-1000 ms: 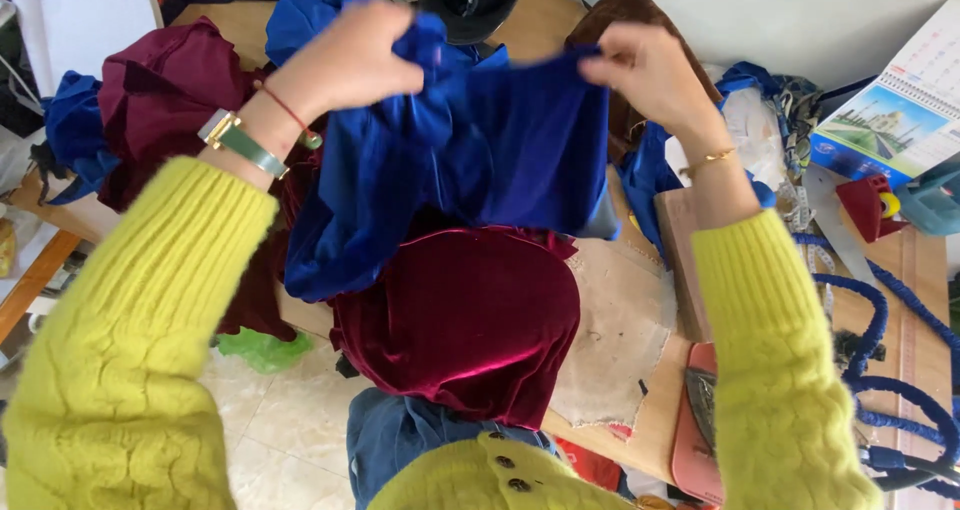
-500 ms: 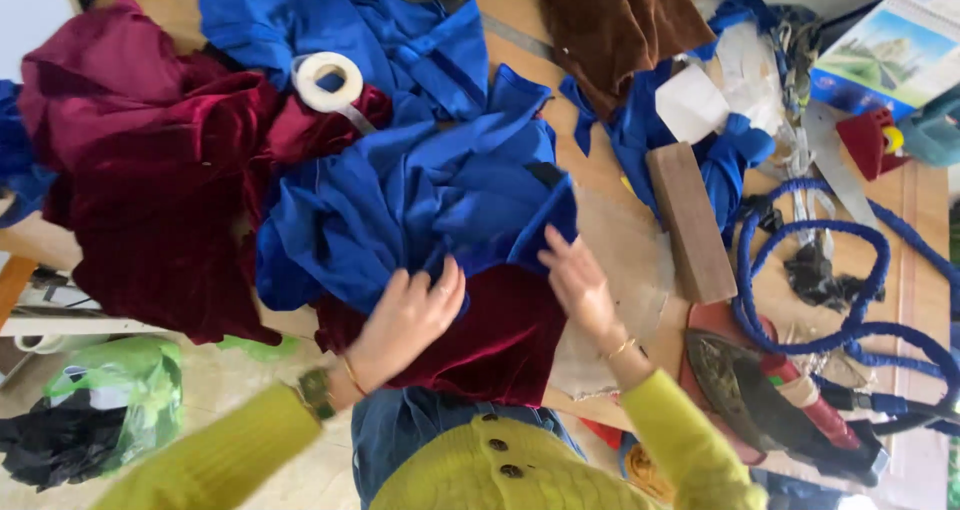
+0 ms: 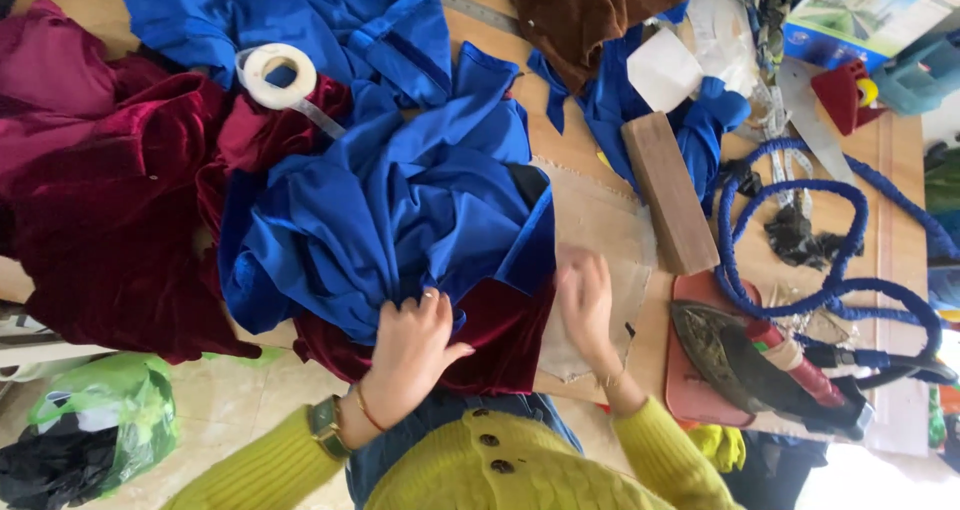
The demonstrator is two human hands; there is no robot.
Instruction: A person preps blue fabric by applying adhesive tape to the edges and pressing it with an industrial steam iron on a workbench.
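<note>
A crumpled blue garment (image 3: 400, 210) lies on the wooden table (image 3: 590, 160) over dark red velvet fabric (image 3: 110, 220). My left hand (image 3: 410, 345) pinches a fold at the blue garment's near edge. My right hand (image 3: 585, 305), blurred by motion, lies flat with fingers apart on a brown paper pattern piece (image 3: 600, 260) just right of the garment. More red velvet (image 3: 490, 345) hangs over the table's near edge between my hands.
A white tape roll (image 3: 277, 75) sits on the fabric at upper left. A wooden block (image 3: 668, 192), a clothes iron (image 3: 750, 365) on a red mat and a looped blue cord (image 3: 800, 230) lie to the right. Brown fabric (image 3: 585, 10) is farther back. A green bag (image 3: 100, 420) is on the floor.
The blue garment went from held up in both hands to lying on the table. My right hand has let go and moved right onto the paper pattern; my left keeps hold of its edge.
</note>
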